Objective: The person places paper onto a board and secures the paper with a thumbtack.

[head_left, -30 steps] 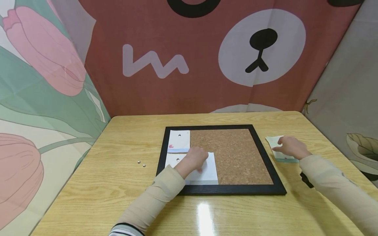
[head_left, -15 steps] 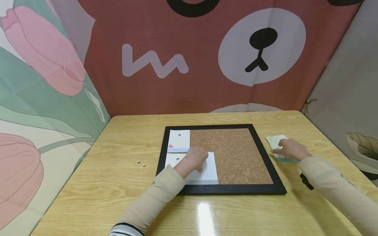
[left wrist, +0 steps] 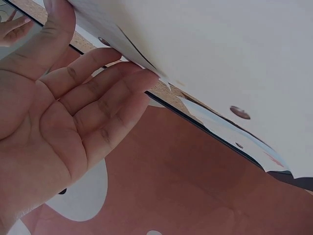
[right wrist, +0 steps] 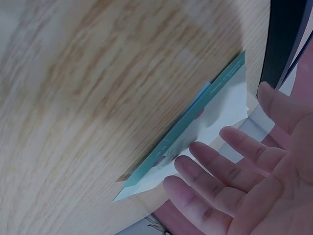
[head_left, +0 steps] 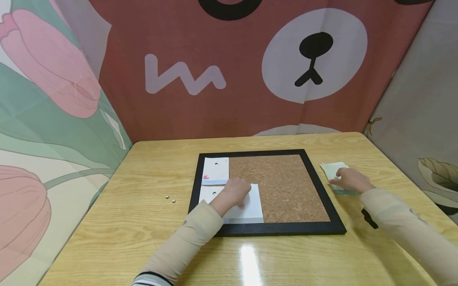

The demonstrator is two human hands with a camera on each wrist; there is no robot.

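Note:
My left hand (head_left: 232, 194) rests on a white sheet of paper (head_left: 252, 208) at the lower left of a black-framed cork board (head_left: 282, 178). Its fingertips touch the sheet in the left wrist view, the fingers long and slightly bent. A silver push pin (head_left: 214, 193) sits in the sheet's upper left. Above it lies a smaller sheet with a pink print (head_left: 216, 171), also with a pin in it. Right of the board, my right hand (head_left: 352, 180) touches a small stack of pale green paper (right wrist: 222, 105), its fingers spread and loosely bent.
Two loose silver pins (head_left: 170, 199) lie on the wooden table (head_left: 143, 234), left of the board. Printed cloth (head_left: 193, 115) hangs behind the table and on both sides. The board's black frame (head_left: 282, 228) forms a raised edge.
My right hand has shifted slightly over the paper stack. The left hand stays in place on the white sheet. The head view has tilted a little.

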